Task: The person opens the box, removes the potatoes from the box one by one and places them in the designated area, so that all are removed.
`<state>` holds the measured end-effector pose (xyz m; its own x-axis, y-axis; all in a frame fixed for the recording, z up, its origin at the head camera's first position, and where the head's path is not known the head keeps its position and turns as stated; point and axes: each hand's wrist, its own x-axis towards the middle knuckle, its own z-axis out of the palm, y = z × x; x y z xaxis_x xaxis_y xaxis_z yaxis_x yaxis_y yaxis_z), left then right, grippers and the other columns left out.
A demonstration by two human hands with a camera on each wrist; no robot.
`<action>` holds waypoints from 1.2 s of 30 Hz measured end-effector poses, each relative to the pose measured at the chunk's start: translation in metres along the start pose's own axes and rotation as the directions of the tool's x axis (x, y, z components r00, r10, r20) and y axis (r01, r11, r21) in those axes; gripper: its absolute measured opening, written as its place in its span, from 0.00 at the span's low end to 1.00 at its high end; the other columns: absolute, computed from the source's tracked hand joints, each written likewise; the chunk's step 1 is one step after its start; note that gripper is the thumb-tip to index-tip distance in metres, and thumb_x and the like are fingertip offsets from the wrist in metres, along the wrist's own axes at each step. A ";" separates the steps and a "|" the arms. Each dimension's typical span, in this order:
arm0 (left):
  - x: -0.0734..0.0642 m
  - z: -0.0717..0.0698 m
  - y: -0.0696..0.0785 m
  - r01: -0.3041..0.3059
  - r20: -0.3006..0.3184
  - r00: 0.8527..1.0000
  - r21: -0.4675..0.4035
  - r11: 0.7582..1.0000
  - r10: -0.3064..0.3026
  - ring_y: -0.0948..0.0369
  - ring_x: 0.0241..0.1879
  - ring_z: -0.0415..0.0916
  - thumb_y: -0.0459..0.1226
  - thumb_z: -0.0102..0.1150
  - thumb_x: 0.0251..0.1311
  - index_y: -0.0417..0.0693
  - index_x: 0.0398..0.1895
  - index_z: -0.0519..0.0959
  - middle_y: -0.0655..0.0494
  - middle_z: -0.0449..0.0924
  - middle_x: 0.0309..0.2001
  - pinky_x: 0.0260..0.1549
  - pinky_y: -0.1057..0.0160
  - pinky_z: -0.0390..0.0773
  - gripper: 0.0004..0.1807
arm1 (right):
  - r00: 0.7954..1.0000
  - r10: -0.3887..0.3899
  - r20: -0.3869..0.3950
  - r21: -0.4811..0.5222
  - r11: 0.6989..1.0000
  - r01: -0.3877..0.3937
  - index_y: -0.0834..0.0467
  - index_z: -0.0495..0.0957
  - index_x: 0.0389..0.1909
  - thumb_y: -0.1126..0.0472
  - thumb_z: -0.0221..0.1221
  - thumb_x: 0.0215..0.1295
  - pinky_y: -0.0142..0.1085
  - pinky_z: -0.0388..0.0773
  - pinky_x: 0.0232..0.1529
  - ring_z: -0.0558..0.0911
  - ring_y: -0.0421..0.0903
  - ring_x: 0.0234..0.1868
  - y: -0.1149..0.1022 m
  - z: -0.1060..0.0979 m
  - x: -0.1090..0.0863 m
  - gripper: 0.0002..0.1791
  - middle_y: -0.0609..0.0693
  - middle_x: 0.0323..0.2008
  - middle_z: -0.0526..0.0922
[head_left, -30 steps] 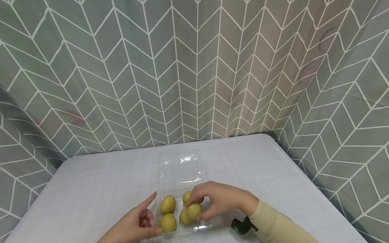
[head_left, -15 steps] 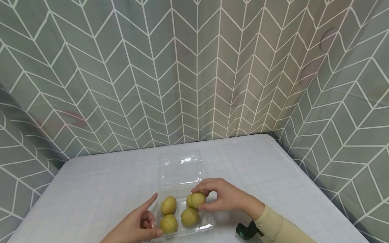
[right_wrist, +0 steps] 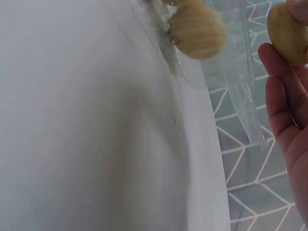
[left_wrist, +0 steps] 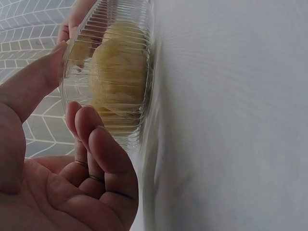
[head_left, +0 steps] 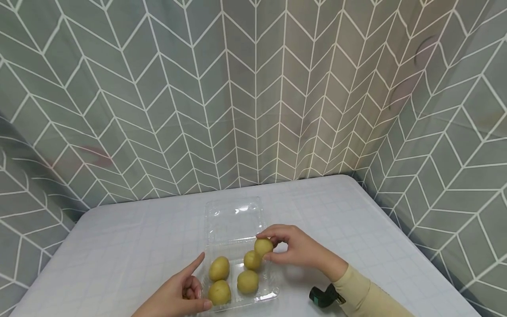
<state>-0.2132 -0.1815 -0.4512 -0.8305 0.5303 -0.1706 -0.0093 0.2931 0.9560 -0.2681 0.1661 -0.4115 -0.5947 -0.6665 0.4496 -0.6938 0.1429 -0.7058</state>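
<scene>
Beside my body's midline, a clear plastic clamshell box (head_left: pixel 234 304) lies with its lid (head_left: pixel 234 220) folded back. Inside it sit two potatoes on the left, the upper potato (head_left: pixel 219 268) and lower potato (head_left: pixel 219 292). On the right are another potato (head_left: pixel 247 282) and a smaller potato (head_left: pixel 252 260). My right hand (head_left: pixel 295 246) pinches a potato (head_left: pixel 263 247) between thumb and fingers over the box's far right corner. My left hand (head_left: pixel 174 290) holds the box's left side, thumb (left_wrist: pixel 45 67) on the rim, several fingers curled near the ribbed wall.
White cloth covers the table (head_left: pixel 130 246). A patterned grey curtain (head_left: pixel 253 88) hangs behind the table and along both sides. A small black device (head_left: pixel 324 296) is at my right wrist, beside the sleeve.
My right hand has lifted its potato from above the near right potato and moved it away from me, toward the box's far right corner. My left hand has stayed nearly still.
</scene>
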 end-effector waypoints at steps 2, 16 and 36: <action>0.001 0.000 0.000 0.007 -0.002 1.000 0.002 1.000 -0.007 0.65 0.26 0.71 0.38 0.72 0.56 0.36 0.78 0.40 0.52 0.73 0.30 0.25 0.71 0.72 0.58 | 1.000 0.023 -0.010 0.010 1.000 -0.023 0.68 0.78 0.52 0.73 0.68 0.57 0.42 0.81 0.42 0.83 0.45 0.41 -0.004 -0.004 0.000 0.21 0.56 0.47 0.83; 0.001 0.002 0.001 0.043 -0.013 0.999 0.022 0.999 -0.043 0.64 0.28 0.72 0.40 0.72 0.56 0.37 0.78 0.41 0.52 0.74 0.31 0.28 0.70 0.74 0.58 | 0.976 0.200 -0.090 0.009 0.980 -0.200 0.54 0.79 0.59 0.60 0.70 0.61 0.43 0.80 0.45 0.83 0.46 0.42 0.042 -0.024 -0.014 0.24 0.47 0.50 0.82; 0.002 0.002 0.001 0.015 0.021 1.000 0.011 1.000 -0.016 0.65 0.26 0.72 0.39 0.70 0.59 0.36 0.78 0.38 0.51 0.75 0.31 0.26 0.70 0.74 0.57 | 0.894 0.399 -0.203 -0.009 0.913 -0.409 0.65 0.76 0.61 0.68 0.66 0.63 0.37 0.78 0.41 0.81 0.53 0.44 0.051 -0.045 -0.024 0.24 0.58 0.53 0.81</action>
<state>-0.2138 -0.1787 -0.4514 -0.8186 0.5418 -0.1903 -0.0161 0.3096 0.9507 -0.3076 0.2224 -0.4341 -0.8910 -0.3904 0.2320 -0.3936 0.4092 -0.8232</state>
